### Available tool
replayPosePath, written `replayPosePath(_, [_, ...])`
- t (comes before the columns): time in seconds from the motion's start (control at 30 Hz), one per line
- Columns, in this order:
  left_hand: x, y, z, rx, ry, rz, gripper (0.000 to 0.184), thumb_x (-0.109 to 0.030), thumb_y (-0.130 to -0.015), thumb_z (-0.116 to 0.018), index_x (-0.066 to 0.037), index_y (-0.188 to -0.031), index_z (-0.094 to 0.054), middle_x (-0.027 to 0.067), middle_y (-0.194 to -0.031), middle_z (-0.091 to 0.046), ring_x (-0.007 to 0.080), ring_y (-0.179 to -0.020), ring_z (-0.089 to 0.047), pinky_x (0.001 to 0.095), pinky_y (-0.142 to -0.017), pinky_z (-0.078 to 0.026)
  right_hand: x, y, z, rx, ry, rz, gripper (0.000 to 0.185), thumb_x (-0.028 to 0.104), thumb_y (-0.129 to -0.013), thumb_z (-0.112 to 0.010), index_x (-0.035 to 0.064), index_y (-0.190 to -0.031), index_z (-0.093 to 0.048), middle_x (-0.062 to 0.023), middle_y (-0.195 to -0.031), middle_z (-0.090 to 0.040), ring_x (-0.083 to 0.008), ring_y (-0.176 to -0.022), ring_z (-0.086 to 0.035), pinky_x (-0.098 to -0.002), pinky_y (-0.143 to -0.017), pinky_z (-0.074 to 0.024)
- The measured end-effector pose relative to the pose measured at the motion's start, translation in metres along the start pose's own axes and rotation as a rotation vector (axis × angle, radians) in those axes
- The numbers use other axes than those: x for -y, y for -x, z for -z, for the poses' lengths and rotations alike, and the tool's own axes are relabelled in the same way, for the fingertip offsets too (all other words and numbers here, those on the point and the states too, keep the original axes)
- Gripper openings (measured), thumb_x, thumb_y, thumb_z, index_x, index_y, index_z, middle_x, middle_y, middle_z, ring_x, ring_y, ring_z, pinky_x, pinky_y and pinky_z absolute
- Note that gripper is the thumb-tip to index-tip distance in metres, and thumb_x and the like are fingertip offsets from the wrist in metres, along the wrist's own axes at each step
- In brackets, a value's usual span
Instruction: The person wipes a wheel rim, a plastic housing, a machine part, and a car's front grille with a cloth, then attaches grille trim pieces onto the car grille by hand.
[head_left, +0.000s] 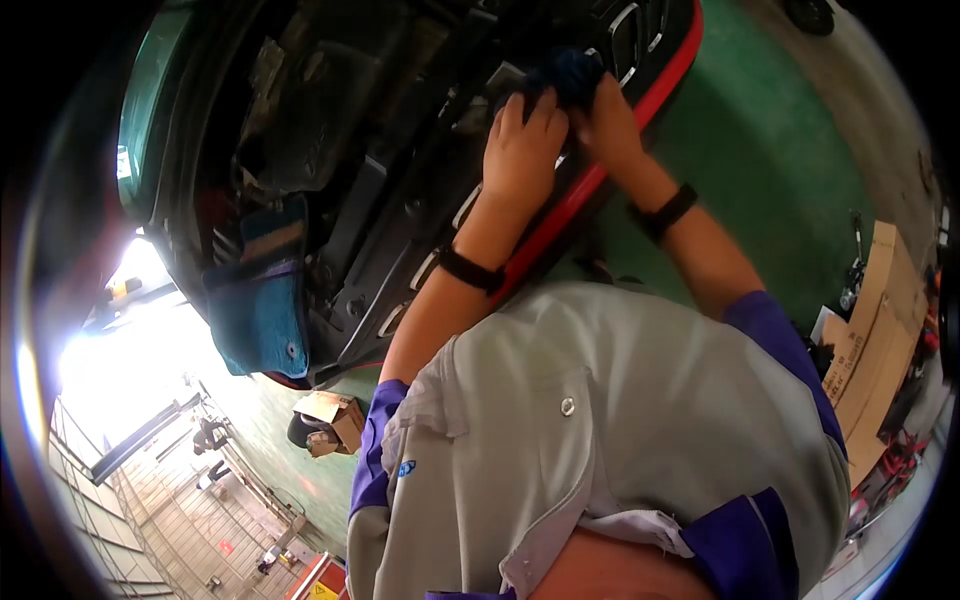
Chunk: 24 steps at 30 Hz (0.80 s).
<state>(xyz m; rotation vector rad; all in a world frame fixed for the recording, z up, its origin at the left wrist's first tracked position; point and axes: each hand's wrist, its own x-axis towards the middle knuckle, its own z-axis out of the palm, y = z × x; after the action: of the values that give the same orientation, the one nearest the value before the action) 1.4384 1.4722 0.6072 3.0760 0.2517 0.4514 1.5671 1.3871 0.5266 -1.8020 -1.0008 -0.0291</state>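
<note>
My left hand (522, 150) is at the front edge of a car's open engine bay, its fingers bent over a dark blue, cloth-like bundle (568, 76). Close beside it, my right hand (610, 122) presses against the other side of the same bundle, its fingers partly hidden and slightly blurred. The bundle lies by the chrome-edged grille slots (625, 40), just inside the red bumper edge (575, 195). Both wrists wear black bands.
A teal cover (258, 315) drapes over the car's side at the left. An open cardboard box (335, 422) sits on the green floor (760, 150). Large flattened cardboard (875, 350) stands at the right, near red items. A wheel (808, 15) shows at the top right.
</note>
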Motion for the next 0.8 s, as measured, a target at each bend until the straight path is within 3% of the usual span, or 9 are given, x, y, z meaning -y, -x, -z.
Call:
replayPosePath(0.23, [0.007, 0.09, 0.013, -0.088, -0.051, 0.03, 0.027, -0.009, -0.073, -0.061, -0.01, -0.099, -0.065, 0.0041, -0.123, -0.06, 0.033, -0.116, -0.052, 0.043, -0.096, -0.047, 0.056, 0.057, -0.033, 0.082, -0.154, 0.109, 0.055, 0.003, -0.075, -0.066, -0.0059, -0.124, -0.042, -0.0252, -0.116, -0.048, -0.0458, -0.102, -0.053, -0.0462, -0.086, -0.0473])
replayPosePath(0.47, [0.019, 0.133, 0.056, 0.051, -0.087, 0.065, 0.032, -0.006, -0.076, -0.06, -0.009, -0.107, -0.067, 0.0069, -0.12, -0.062, 0.0359, -0.113, -0.054, 0.0441, -0.096, -0.047, 0.113, 0.069, -0.028, 0.345, -0.267, 0.107, 0.048, -0.003, -0.074, -0.058, -0.0038, -0.122, -0.05, -0.0214, -0.107, -0.052, -0.041, -0.103, -0.054, -0.0454, -0.086, -0.0484])
replayPosePath(0.6, [0.029, 0.098, 0.059, 0.053, 0.015, 0.057, 0.036, -0.001, -0.078, -0.059, -0.007, -0.113, -0.064, 0.0134, -0.122, -0.061, 0.0423, -0.116, -0.051, 0.046, -0.098, -0.045, 0.101, 0.048, -0.037, -0.002, -0.093, 0.2, 0.049, -0.002, -0.078, -0.058, 0.001, -0.126, -0.05, -0.0221, -0.11, -0.052, -0.0403, -0.103, -0.056, -0.0451, -0.09, -0.0477])
replayPosePath(0.7, [0.015, 0.062, 0.042, 0.185, -0.004, 0.084, 0.033, -0.003, -0.081, -0.058, -0.006, -0.113, -0.061, 0.0146, -0.127, -0.057, 0.0455, -0.119, -0.048, 0.0474, -0.1, -0.043, 0.098, 0.036, -0.022, 0.037, -0.111, -0.083, 0.049, 0.002, -0.079, -0.06, 0.0016, -0.127, -0.05, -0.0235, -0.116, -0.052, -0.0413, -0.108, -0.053, -0.0452, -0.093, -0.0461])
replayPosePath(0.8, [0.003, 0.056, 0.021, 0.177, -0.104, 0.048, 0.029, -0.008, -0.082, -0.06, -0.008, -0.111, -0.061, 0.0125, -0.134, -0.052, 0.0464, -0.124, -0.043, 0.0487, -0.105, -0.04, 0.079, 0.054, -0.038, -0.143, -0.097, -0.045, 0.049, 0.004, -0.078, -0.062, -0.0021, -0.125, -0.049, -0.0258, -0.116, -0.051, -0.0428, -0.107, -0.052, -0.0447, -0.093, -0.0456])
